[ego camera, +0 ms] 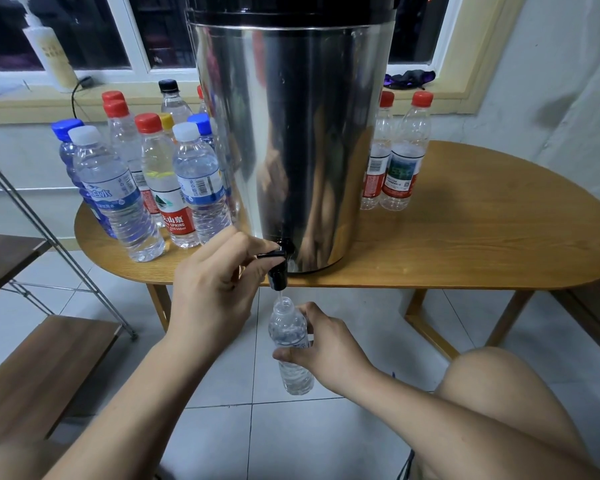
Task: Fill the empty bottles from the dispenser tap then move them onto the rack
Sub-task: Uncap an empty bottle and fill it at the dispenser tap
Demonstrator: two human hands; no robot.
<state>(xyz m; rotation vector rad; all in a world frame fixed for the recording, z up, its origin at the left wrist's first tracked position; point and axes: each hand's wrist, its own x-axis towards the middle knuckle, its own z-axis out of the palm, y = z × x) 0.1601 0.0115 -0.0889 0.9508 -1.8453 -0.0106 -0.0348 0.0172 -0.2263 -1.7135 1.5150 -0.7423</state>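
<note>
Beneath the tap [278, 271] of the dispenser [291, 133], at the table [465, 237] edge, the right hand [329, 351] grasps an uncapped bottle [288, 330] under the spout; the left hand [212, 292] pinches the tap's lever.

A white pump bottle [49, 53] and a purple cloth [409, 79] sit on the window ledge [447, 98] behind a wooden table [482, 237].

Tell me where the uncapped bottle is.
In the head view the uncapped bottle hangs low at centre, gripped by the right hand under the black tap, below the table edge.
</note>
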